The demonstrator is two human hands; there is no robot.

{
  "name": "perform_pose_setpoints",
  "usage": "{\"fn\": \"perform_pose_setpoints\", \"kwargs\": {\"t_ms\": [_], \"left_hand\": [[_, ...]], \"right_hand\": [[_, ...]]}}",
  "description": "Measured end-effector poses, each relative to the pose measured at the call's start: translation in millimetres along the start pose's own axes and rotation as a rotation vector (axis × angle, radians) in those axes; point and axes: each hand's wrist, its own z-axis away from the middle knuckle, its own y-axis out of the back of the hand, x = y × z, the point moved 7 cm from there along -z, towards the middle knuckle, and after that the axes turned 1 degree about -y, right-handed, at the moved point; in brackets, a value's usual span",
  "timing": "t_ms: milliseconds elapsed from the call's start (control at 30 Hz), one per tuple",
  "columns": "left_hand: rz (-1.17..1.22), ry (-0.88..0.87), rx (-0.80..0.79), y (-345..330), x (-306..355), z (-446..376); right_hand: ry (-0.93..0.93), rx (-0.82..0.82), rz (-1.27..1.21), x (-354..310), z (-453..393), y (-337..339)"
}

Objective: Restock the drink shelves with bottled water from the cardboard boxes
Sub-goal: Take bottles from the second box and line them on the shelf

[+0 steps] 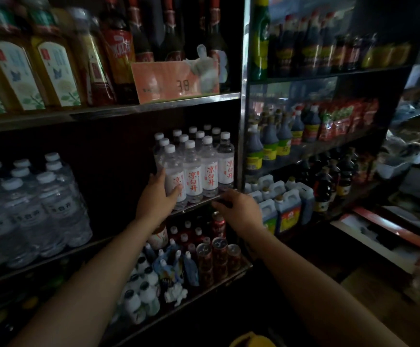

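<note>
Two hands at the middle shelf with small water bottles.

The water bottles are clear ribbed plastic with white round caps and white labels with red characters; they stand upright in rows at the right end of the metal-edged shelf. The left hand grasps the front-left bottle, thumb across its label and the fingers behind it. The right hand is just at the shelf edge, fingers loosely curled and holding nothing. Larger clear bottles stand well apart on the left. Red cans stand on the shelf below.
</note>
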Motion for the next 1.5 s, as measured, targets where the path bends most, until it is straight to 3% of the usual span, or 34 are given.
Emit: {"fn": "perform_pose_setpoints", "kwargs": {"t_ms": [400,833,1067,1333,1500], "left_hand": [[-0.03,-0.098,-0.232,-56.3,106.6,187.2],[0.1,-0.261,-0.467,-192.5,201.7,314.6],[0.211,-0.313,-0.644,-312.9,180.4,400.0],[0.165,-0.184,-0.929,-539.5,56.2,513.9],[0.183,-0.154,-1.02,-679.3,-15.6,558.8]], "right_hand": [[0.065,-0.005,0.187,75.6,173.2,114.1],[-0.353,0.124,0.241,243.9,320.5,182.6],[-0.558,0.074,0.165,350.9,405.4,125.6],[-0.734,0.015,0.126,523.8,516.1,-28.0],[-0.787,-0.003,0.105,634.7,562.1,-130.8]]}}
